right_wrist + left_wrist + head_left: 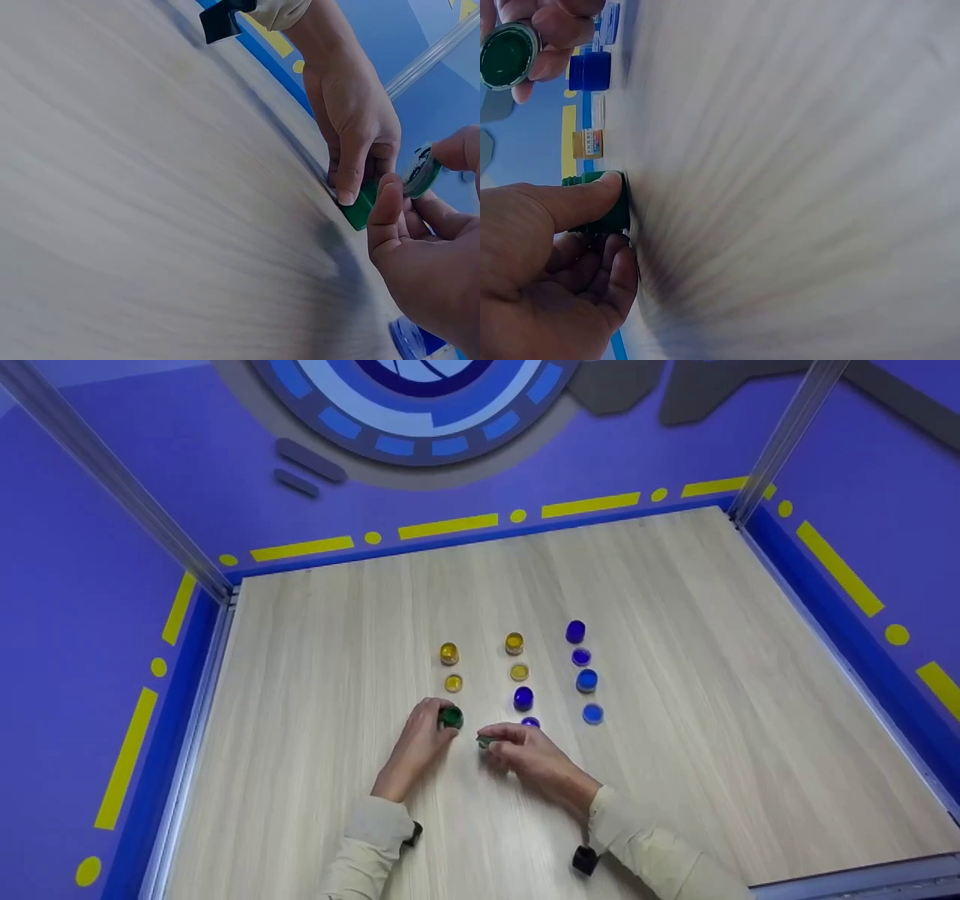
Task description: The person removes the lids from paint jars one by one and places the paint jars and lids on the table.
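A small open jar of green paint [451, 715] stands on the table, gripped between the thumb and fingers of my left hand [412, 746]. Just to its right, my right hand [536, 757] pinches a round green lid [485, 741], held apart from the jar and above the tabletop. In the left wrist view the lid [506, 56] shows its green-smeared inner face. The right wrist view has the lid [421, 171] tilted on edge near the green jar [360, 206]. A purple-blue lid [530, 722] lies just behind my right hand, which partly hides it.
Beyond my hands stand two yellow jars [448, 652], [514, 642], two purple-blue jars [523, 698], [575, 631] and a blue jar [586, 681]. Each has a lid lying in front, such as the yellow lid [453, 683] and blue lid [592, 714]. Blue walls enclose the wooden table [315, 697].
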`<action>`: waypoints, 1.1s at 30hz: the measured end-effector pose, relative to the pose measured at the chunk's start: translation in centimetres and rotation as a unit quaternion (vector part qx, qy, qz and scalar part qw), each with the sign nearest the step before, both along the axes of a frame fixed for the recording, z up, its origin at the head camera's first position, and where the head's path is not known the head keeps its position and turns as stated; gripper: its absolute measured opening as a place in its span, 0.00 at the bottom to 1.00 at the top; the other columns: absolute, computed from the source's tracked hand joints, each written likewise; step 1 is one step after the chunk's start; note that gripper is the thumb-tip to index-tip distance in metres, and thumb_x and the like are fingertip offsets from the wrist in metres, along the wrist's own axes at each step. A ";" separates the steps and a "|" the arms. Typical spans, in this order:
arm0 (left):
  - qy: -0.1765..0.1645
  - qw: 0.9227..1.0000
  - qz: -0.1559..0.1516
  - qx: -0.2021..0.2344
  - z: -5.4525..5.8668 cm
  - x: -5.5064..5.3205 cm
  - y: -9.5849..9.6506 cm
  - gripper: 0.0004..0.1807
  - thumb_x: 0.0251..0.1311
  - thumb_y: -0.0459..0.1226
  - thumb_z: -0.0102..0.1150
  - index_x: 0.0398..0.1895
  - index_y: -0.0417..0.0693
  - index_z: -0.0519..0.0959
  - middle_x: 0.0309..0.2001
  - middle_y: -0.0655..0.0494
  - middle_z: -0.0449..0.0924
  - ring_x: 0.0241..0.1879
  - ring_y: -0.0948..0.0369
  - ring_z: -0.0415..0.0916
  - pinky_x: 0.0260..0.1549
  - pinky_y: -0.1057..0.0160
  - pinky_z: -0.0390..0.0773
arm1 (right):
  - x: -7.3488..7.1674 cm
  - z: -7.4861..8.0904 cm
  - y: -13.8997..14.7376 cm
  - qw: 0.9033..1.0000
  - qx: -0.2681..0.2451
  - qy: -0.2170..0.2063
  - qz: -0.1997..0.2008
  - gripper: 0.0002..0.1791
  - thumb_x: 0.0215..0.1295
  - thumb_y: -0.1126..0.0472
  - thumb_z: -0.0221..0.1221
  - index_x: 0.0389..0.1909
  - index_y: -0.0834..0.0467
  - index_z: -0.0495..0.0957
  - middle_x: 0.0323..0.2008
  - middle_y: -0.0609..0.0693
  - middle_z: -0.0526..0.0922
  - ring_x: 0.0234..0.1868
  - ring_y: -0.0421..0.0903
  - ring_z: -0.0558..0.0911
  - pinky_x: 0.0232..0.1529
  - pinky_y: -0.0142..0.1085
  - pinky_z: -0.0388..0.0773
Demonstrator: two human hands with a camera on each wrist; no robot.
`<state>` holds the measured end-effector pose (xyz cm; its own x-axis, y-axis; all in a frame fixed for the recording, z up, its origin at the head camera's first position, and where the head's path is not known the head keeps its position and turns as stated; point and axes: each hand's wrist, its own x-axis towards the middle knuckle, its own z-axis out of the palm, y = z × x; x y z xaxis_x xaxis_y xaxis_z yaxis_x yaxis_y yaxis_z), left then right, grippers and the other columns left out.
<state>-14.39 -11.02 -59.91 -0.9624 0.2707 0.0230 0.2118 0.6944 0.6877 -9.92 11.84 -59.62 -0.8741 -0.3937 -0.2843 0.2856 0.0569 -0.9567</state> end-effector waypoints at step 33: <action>-0.024 0.999 0.020 0.007 0.1 -0.5 0.3 0.18 0.62 0.27 0.69 0.53 0.36 0.77 0.52 0.44 0.78 0.56 0.49 0.75 0.59 0.48 0.74 | -0.2 1.1 -0.2 0.910 -0.379 -0.167 -0.013 0.22 0.83 0.61 0.41 0.68 0.67 0.71 0.45 0.58 0.83 0.42 0.47 0.79 0.45 0.36 0.77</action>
<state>-14.90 -10.70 -59.80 -0.9728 0.2311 -0.0190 0.1506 0.6919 0.7061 -10.13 11.60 -58.49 -0.8011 -0.5673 -0.1909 0.5590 -0.5951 -0.5773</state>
